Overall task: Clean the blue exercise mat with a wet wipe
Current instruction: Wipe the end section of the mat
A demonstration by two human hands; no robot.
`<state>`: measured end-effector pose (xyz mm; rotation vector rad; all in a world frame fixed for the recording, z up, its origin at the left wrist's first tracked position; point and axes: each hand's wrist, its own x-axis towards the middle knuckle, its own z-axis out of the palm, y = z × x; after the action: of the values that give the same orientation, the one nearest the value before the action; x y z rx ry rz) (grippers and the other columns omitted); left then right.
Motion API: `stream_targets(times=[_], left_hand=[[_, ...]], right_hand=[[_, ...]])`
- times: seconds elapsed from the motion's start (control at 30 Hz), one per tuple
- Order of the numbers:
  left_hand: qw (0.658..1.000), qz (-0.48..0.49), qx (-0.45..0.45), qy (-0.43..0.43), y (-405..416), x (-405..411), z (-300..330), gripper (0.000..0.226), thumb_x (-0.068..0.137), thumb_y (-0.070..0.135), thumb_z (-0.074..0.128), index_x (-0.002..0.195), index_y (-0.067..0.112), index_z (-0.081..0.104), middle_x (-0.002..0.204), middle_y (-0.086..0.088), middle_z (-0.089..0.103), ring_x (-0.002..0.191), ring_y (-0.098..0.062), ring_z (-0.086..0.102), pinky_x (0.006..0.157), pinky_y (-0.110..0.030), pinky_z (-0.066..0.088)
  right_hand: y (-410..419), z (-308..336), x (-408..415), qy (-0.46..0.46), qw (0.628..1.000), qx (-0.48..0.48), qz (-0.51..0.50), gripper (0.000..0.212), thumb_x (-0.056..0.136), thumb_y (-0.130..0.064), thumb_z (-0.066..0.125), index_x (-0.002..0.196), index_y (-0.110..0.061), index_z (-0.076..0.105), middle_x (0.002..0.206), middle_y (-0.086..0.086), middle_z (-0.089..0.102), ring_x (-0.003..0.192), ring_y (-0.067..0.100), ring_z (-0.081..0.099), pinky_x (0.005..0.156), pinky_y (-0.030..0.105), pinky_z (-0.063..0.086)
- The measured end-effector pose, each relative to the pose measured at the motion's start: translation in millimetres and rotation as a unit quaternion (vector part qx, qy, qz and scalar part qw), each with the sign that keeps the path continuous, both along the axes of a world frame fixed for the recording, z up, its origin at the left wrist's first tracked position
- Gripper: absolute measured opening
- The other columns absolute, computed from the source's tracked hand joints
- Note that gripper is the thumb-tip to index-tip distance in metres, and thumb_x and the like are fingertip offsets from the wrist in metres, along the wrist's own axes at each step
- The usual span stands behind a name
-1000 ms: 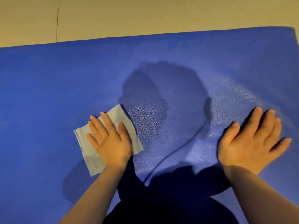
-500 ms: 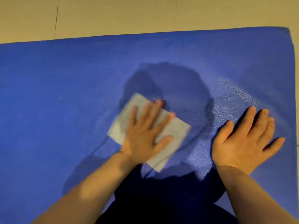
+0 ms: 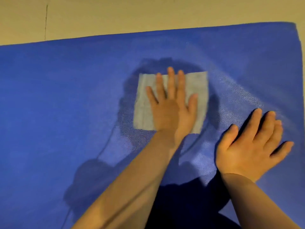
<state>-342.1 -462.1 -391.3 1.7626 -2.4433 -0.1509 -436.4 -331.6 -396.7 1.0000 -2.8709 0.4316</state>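
Left hand presses flat, fingers straight, on pale square wet wipe; right hand lies flat, fingers spread, on blue textured foam exercise mat

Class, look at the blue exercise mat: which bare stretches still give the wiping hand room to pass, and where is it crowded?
Free: the blue foam exercise mat left of the pale square wet wipe, and the strip between wipe and the mat's far edge by the beige floor. Crowded: right of the wipe, where the left hand pressing it nears the flat right hand.
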Motion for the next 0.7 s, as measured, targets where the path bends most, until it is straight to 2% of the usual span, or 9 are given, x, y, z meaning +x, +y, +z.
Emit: stream_targets(times=[0.13,0.2,0.23,0.3,0.37,0.47,0.57,0.63,0.7], left_hand=[[0.968,-0.250,-0.012,-0.015,13,-38,3,0.061,0.098,0.052,0.031,0.152,0.023,0.038,0.160,-0.005,0.031,0.148,-0.031,0.027,0.116,-0.057,0.020],[0.951,-0.309,-0.006,0.018,-6,-13,2,0.059,0.097,0.052,0.038,0.148,0.024,0.044,0.157,-0.010,0.036,0.145,-0.031,0.033,0.116,-0.055,0.023],[0.954,-0.297,0.005,0.034,-21,7,1,0.060,0.096,0.051,0.041,0.147,0.021,0.046,0.156,-0.014,0.036,0.144,-0.033,0.035,0.117,-0.053,0.024],[0.975,-0.215,0.028,0.054,-55,58,-1,0.062,0.098,0.049,0.044,0.147,0.011,0.046,0.153,-0.025,0.037,0.140,-0.039,0.037,0.115,-0.049,0.028],[0.996,-0.079,0.019,0.037,-82,118,8,0.066,0.100,0.051,0.041,0.147,0.004,0.043,0.142,-0.034,0.041,0.128,-0.045,0.044,0.108,-0.044,0.033],[0.989,0.139,0.036,0.033,-121,169,30,0.068,0.100,0.049,0.043,0.153,0.007,0.034,0.138,-0.030,0.038,0.127,-0.044,0.039,0.112,-0.045,0.028],[0.956,0.285,0.068,0.000,-148,148,31,0.066,0.105,0.045,0.031,0.158,0.009,0.013,0.149,-0.027,0.028,0.138,-0.041,0.026,0.119,-0.046,0.016],[0.932,0.353,0.079,-0.017,-155,112,31,0.065,0.107,0.045,0.020,0.158,0.009,0.002,0.160,-0.027,0.011,0.148,-0.039,0.009,0.121,-0.048,0.003],[0.944,0.313,0.098,-0.048,-151,61,33,0.065,0.106,0.045,0.018,0.159,0.011,0.000,0.162,-0.025,0.005,0.150,-0.037,0.003,0.119,-0.051,0.002]], right_hand=[[-3,0,2,0.029,1.000,0.003,-0.009,0.056,0.102,-0.037,0.027,0.151,-0.012,0.032,0.157,0.014,0.032,0.144,0.032,0.027,0.116,0.060,0.014],[-3,0,2,0.024,1.000,0.011,-0.004,0.056,0.102,-0.038,0.030,0.151,-0.012,0.032,0.157,0.014,0.032,0.144,0.032,0.027,0.116,0.060,0.014],[-3,1,2,0.014,1.000,0.014,-0.001,0.057,0.101,-0.038,0.031,0.151,-0.012,0.032,0.157,0.014,0.031,0.144,0.032,0.026,0.116,0.060,0.013],[-2,3,2,-0.007,1.000,0.016,-0.008,0.058,0.100,-0.038,0.033,0.152,-0.012,0.031,0.158,0.014,0.030,0.145,0.033,0.025,0.116,0.060,0.011],[-2,4,3,-0.019,1.000,0.018,-0.011,0.059,0.098,-0.038,0.033,0.152,-0.013,0.031,0.158,0.013,0.028,0.146,0.032,0.023,0.116,0.060,0.009],[-3,4,1,-0.027,0.999,0.014,-0.010,0.059,0.098,-0.038,0.035,0.152,-0.013,0.031,0.159,0.014,0.028,0.146,0.032,0.022,0.116,0.060,0.008],[-2,4,2,-0.033,0.999,0.010,-0.007,0.060,0.098,-0.037,0.035,0.152,-0.013,0.031,0.158,0.015,0.028,0.146,0.032,0.021,0.116,0.060,0.007],[-3,6,3,-0.039,0.999,0.011,-0.005,0.061,0.097,-0.037,0.035,0.152,-0.012,0.031,0.158,0.015,0.028,0.146,0.033,0.021,0.116,0.060,0.007],[-4,8,5,-0.046,0.999,0.009,-0.010,0.062,0.096,-0.037,0.035,0.152,-0.012,0.031,0.158,0.015,0.028,0.146,0.033,0.021,0.116,0.060,0.007]])
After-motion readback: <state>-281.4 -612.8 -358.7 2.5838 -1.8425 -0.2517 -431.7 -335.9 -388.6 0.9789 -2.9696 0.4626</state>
